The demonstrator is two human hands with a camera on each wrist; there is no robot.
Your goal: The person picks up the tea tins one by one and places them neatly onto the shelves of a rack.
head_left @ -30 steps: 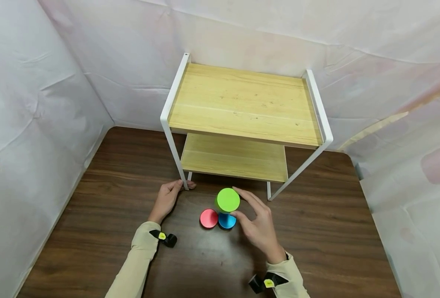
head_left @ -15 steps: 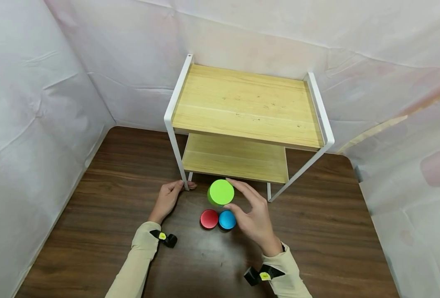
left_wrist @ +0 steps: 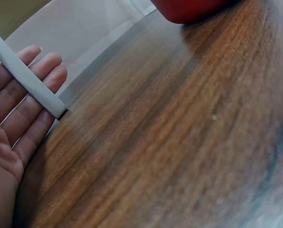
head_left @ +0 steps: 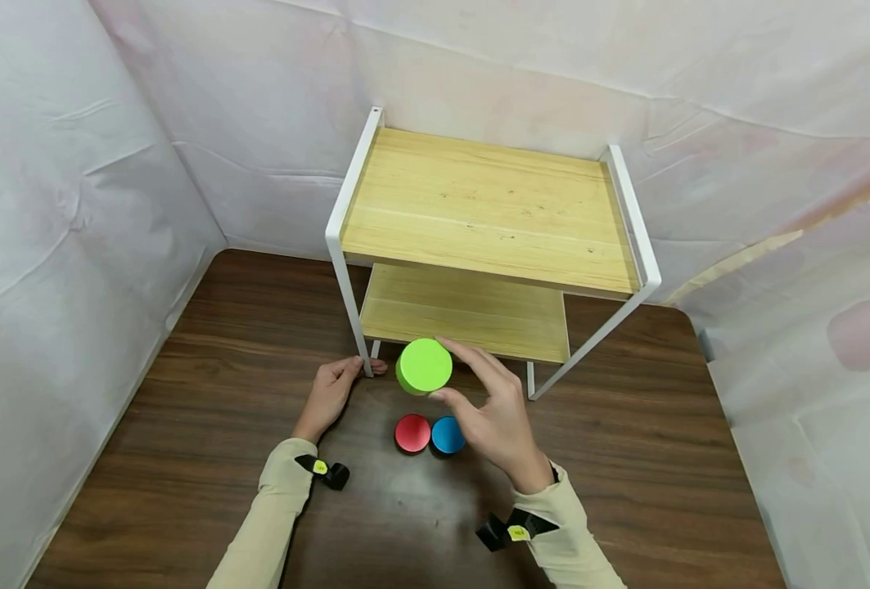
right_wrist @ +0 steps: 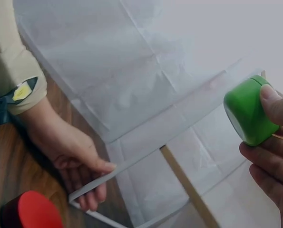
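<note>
My right hand [head_left: 495, 413] holds a small green canister [head_left: 425, 366] between thumb and fingers, lifted in front of the rack's lower shelf. In the right wrist view the green canister [right_wrist: 252, 111] has rounded sides and a seam near one end. My left hand [head_left: 329, 397] grips the foot of the white rack's front left leg [head_left: 351, 315], thumb on one side and fingers behind it. A red canister [head_left: 412, 433] and a blue canister [head_left: 447, 435] stand side by side on the table. Part of the red canister [left_wrist: 189, 8] shows in the left wrist view.
The rack has a pale wooden top shelf [head_left: 486, 213] and a lower shelf [head_left: 464, 315]. It stands at the back of a dark wooden table [head_left: 648, 425]. Pale sheeting [head_left: 493, 65] hangs behind and at both sides.
My right hand has raised the green canister up and to the left, away from above the blue one, now uncovered. My left hand stays at the rack leg.
</note>
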